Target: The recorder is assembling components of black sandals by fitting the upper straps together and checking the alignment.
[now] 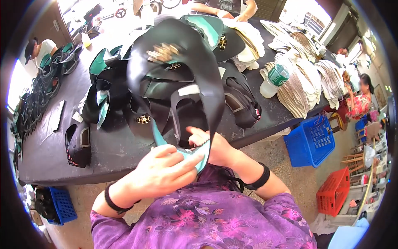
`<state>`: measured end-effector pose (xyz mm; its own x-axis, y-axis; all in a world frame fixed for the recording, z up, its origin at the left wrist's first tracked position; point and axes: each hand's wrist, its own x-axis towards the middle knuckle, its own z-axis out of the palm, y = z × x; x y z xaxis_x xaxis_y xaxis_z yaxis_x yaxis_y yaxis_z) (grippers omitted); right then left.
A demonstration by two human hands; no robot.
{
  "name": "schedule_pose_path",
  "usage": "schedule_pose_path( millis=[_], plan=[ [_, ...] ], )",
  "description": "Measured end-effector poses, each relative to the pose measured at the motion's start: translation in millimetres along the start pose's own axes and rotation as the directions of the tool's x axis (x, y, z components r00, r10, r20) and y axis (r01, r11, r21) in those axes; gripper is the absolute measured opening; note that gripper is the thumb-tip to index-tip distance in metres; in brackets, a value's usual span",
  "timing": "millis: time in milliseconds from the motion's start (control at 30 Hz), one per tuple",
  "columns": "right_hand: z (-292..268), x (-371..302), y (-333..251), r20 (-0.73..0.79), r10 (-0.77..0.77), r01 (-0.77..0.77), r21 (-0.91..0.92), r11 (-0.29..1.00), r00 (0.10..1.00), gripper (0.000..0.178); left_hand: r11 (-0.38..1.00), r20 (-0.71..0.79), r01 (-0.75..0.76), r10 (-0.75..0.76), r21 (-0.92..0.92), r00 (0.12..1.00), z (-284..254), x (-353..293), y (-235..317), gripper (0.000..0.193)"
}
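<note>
A black shoe upper [209, 87] with teal lining and a gold ornament is held up in front of me, its far part smeared by motion. My left hand [166, 170] is closed, its fingers pressed on the teal-lined near edge. On the other side of that edge, my right hand [217, 149] grips the same upper, partly hidden behind it; one finger sticks out. Beyond and below lie more black shoe uppers [143, 120] with gold buckles and a black shoe part [182, 108] with a white label. A black slip-on shoe [78, 145] stands at the left.
On the dark table [112, 159] are stacked cream-coloured pieces [294, 91], a plastic bottle [275, 79] and a phone-like slab [57, 115]. Rows of uppers [41, 91] line the left edge. Blue [309, 143] and red crates [333, 193] stand at right. Other people are around.
</note>
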<state>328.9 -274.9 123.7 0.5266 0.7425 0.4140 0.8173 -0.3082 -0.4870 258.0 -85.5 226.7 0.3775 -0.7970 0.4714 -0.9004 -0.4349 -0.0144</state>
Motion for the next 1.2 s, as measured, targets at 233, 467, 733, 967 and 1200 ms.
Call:
schedule_pose_path(
  millis=[233, 467, 733, 967, 1200],
  plan=[
    [-55.0, -29.4, 2.7, 0.16, 0.339, -0.306, 0.845, 0.439, 0.927, 0.066, 1.0, 0.044, 0.021, -0.021, -0.009, 0.999, 26.1, -8.7, 29.6, 0.014],
    [-50.1, -30.2, 15.5, 0.005, 0.411, 0.216, 0.844, -0.49, 0.912, 0.069, 0.998, 0.153, -0.049, 0.045, 0.024, 0.987, 36.0, -6.0, 42.2, 0.021],
    [-57.6, -45.1, 1.9, -0.19, 0.622, 0.145, 0.982, 0.123, 0.76, 0.06, 0.993, 0.173, -0.114, 0.106, 0.033, 0.979, 59.0, 1.8, 53.5, 0.014],
    [-23.3, -72.4, 37.0, -0.212, 0.727, -0.06, 0.943, 0.328, 0.653, 0.054, 0.993, 0.242, -0.102, 0.112, -0.052, 0.964, 97.3, 7.5, 44.3, 0.01],
    [-18.2, -86.2, 39.5, -0.266, 0.745, 0.025, 0.948, 0.318, 0.611, 0.052, 0.97, 0.379, 0.037, 0.058, -0.239, 0.924, 98.9, 11.3, 39.8, 0.031]
  ],
)
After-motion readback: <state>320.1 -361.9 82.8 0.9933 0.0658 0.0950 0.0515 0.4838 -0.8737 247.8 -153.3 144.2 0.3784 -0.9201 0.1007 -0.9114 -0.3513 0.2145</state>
